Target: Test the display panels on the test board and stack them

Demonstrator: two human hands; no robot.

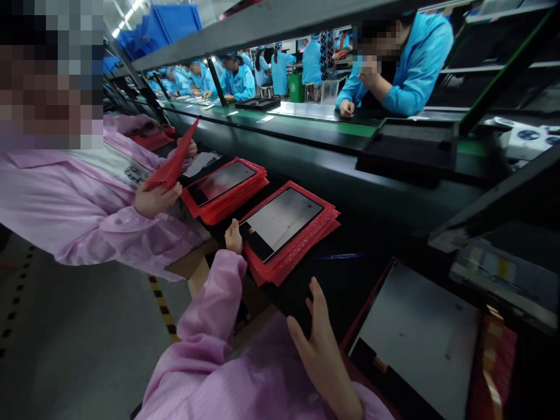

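A flat display panel (283, 221) with a pale grey face and black border lies on a stack of red bubble-wrap bags (301, 248). At the panel's left edge is my left hand (234, 237), fingers closed on the rim and partly hidden. My right hand (321, 347) is held over the front of the bench, fingers apart, holding nothing. Beside it on the right, a larger-looking display panel (420, 338) rests on red wrap, with an orange flex cable (493, 373) at its right side. A blue pen (339, 256) lies between the two panels.
To my left, a co-worker in pink holds a red bag (175, 160) beside another panel-topped red stack (231, 192). Beyond the bench runs a conveyor (306, 125) with a black tray (406, 146). A person in blue (420, 64) leans there. A clear plastic box (503, 280) stands right.
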